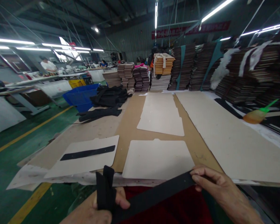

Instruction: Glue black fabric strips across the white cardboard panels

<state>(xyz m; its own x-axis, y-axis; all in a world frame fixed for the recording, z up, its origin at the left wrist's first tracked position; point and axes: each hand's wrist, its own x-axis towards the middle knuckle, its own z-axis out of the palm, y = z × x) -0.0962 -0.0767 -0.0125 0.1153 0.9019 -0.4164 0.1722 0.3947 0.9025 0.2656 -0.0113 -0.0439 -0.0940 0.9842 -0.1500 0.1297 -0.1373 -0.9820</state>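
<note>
My left hand (pixel 105 205) is closed around several black fabric strips (pixel 105 186), whose ends stick up above the fingers. Between both hands, in front of the table's near edge, stretches one black strip (pixel 161 193). My right hand (pixel 210 180) pinches the far end of it between thumb and fingers. Just beyond lies a pale board (pixel 157 158) with a small tab on its far edge. To its left, another pale board (pixel 86 168) carries a black strip (pixel 88 152) lying across it. A third pale board (pixel 161 115) is farther back.
A large pale sheet (pixel 238 137) covers the table's right side, with an orange bottle with a green nozzle (pixel 255 115) beside it. Black strips (pixel 109 96) are heaped at the back left near a blue bin (pixel 78 96). Tall stacks (pixel 179 68) line the back; people are far off.
</note>
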